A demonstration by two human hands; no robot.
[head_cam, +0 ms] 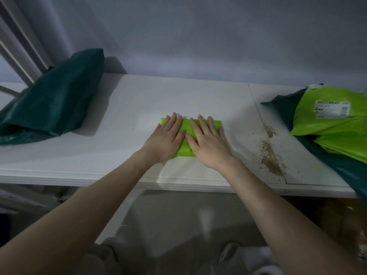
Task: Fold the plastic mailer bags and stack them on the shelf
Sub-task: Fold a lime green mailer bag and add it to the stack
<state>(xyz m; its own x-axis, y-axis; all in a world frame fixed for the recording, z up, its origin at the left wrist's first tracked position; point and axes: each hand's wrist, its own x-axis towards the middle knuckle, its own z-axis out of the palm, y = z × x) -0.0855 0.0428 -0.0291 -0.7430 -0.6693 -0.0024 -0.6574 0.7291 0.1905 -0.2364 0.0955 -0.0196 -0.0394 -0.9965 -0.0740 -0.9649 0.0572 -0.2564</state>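
A bright green mailer bag (186, 128), folded into a small rectangle, lies flat on the white shelf (127, 108) near its front edge. My left hand (167, 135) presses on its left half with straight, spread fingers. Beside it, thumbs nearly touching, my right hand (208, 139) lies flat on the right half. Both palms cover most of the bag; only its far edge, its corners and a strip between the hands show.
A dark green plastic bag (53, 100) slumps at the shelf's left, against the wall. At the right lies a pile of light green mailers (333, 128) with a white label, on dark green plastic (351, 171). Brown stains (270, 157) mark the shelf's seam.
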